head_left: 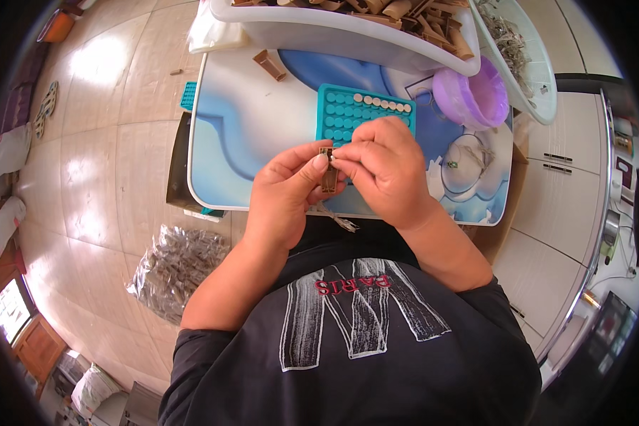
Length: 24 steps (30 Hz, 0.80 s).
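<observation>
A small brown plastic piece [329,181], narrow and hollow-looking, is held upright over the table's near edge. My left hand [280,188] is closed round it, thumb on its front. From the other side my right hand [389,170] pinches at its upper end. Whatever lies between those right fingertips is mostly hidden; only a tiny pale bit shows. Just beyond my hands lies a teal tray [326,113] with rows of round cavities. Several white round pieces [380,103] sit in its far row. Another brown plastic piece [269,65] rests alone farther left on the table.
A white bin [348,39] heaped with brown pieces stands at the table's [224,181] far side. Right of it are a purple bowl [468,96] and a pale basket [543,92] holding tangled, wiry material. A clear bag [177,273] of small parts sits on the floor at left.
</observation>
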{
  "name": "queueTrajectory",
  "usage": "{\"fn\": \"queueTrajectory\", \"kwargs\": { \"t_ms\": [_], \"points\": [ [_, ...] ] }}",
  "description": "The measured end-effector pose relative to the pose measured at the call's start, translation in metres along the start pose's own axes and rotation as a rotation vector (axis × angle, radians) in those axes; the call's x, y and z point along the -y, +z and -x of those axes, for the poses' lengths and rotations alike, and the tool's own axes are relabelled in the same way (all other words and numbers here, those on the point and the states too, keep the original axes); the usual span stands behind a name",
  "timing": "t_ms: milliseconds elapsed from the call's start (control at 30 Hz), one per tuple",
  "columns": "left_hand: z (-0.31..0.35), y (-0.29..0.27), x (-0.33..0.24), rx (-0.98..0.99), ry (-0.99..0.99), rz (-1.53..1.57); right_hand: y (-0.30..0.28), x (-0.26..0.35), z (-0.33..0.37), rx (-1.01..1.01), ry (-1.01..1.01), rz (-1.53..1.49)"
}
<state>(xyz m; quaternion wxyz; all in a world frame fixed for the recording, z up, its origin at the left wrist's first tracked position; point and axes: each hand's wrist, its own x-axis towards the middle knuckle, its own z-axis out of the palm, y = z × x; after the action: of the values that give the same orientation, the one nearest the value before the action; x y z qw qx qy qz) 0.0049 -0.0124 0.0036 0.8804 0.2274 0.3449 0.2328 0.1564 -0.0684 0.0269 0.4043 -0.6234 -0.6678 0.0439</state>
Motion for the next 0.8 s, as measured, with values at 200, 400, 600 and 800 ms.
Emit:
{"fn": "queueTrajectory", "kwargs": {
  "t_ms": [200, 400, 600, 800],
  "points": [
    [-0.001, -0.001, 0.002, 0.008, 0.017, -0.030, -0.005, -0.009, 0.001, 0.019, -0.081, 0.035],
    [0.001, 0.005, 0.001, -0.028, 0.018, -0.068, 0.001, -0.051, -0.021, -0.105, 0.071, 0.330],
    [0.001, 0.006, 0.000, -0.051, 0.011, -0.031, 0.003, -0.040, -0.019, -0.056, 0.049, 0.235],
    [0.000, 0.003, 0.003, -0.021, 0.030, -0.031, -0.002, -0.004, -0.003, -0.032, 0.013, -0.032]
  ]
}}
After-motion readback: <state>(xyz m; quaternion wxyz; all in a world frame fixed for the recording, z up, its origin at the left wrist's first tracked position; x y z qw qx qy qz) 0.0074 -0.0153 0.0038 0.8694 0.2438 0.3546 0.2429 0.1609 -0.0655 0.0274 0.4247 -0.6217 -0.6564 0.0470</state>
